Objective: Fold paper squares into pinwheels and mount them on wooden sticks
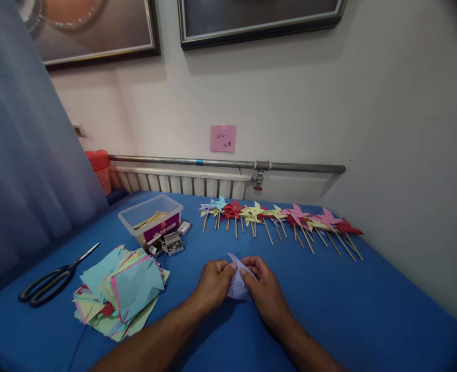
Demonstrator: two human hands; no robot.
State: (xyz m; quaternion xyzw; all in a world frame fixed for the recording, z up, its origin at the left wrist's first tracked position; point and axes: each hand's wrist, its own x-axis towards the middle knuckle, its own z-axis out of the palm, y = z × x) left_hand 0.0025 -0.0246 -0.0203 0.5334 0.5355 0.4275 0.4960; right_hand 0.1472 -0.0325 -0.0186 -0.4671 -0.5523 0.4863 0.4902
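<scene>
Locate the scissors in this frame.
In the head view, the scissors lie flat on the blue table at far left, just left of the stack of coloured paper squares.

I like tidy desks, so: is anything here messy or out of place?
Only the paper stack left of the hands: its sheets lie fanned and askew. The pinwheels sit in a neat row, and the scissors lie flat.

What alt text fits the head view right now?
Left hand and right hand together hold a lilac paper piece over a blue table; a stack of coloured paper, scissors and a row of pinwheels lie around.
</scene>
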